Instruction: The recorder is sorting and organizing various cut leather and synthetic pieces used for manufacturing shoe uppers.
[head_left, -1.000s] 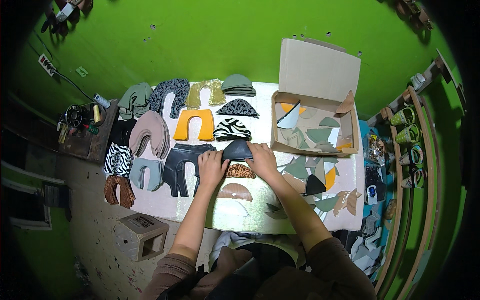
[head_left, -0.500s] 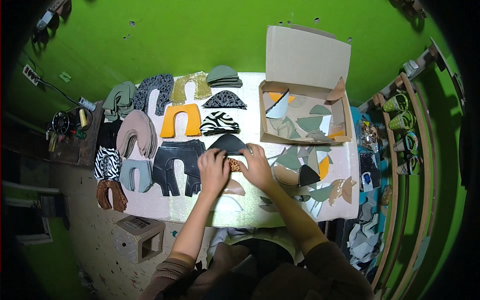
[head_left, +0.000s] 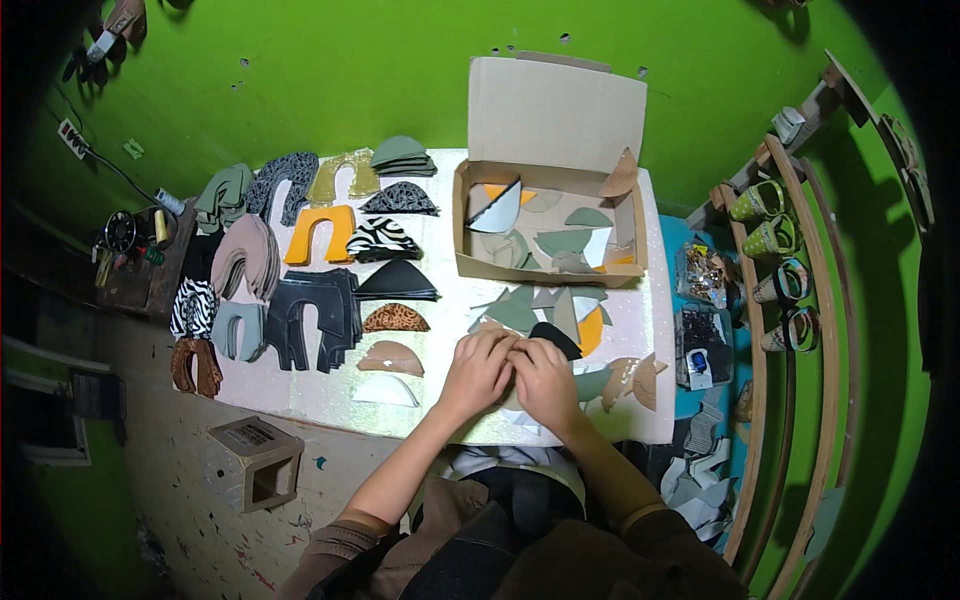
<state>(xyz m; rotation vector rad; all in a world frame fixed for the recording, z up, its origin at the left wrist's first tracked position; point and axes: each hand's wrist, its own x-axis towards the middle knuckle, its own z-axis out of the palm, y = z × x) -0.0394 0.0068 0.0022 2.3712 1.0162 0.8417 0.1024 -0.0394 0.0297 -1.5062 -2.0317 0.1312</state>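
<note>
My left hand [head_left: 478, 372] and my right hand [head_left: 544, 380] meet over the near edge of a pile of loose cut pieces, fingers curled and closed together. Whatever lies between the fingertips is hidden. A black rounded piece [head_left: 557, 340] shows just beyond my right fingers, and green pieces [head_left: 512, 315] and an orange one [head_left: 590, 328] lie behind it. Left of my hands runs a column of half-moon stacks: black [head_left: 398, 281], leopard-print [head_left: 396, 318], tan [head_left: 390, 357] and white [head_left: 386, 391], with zebra-print [head_left: 384, 240] farther back.
An open cardboard box [head_left: 550, 270] holding scraps stands at the back right. U-shaped stacks, including black [head_left: 313, 318] and orange [head_left: 320, 235], fill the table's left side. A wooden rack [head_left: 798, 370] with sandals rises at right; a stool [head_left: 255, 462] stands on the floor.
Both hands have left the black half-moon stack and moved right and nearer to the loose pieces. The stack now lies uncovered. The whole view has shifted, so the table appears farther left.
</note>
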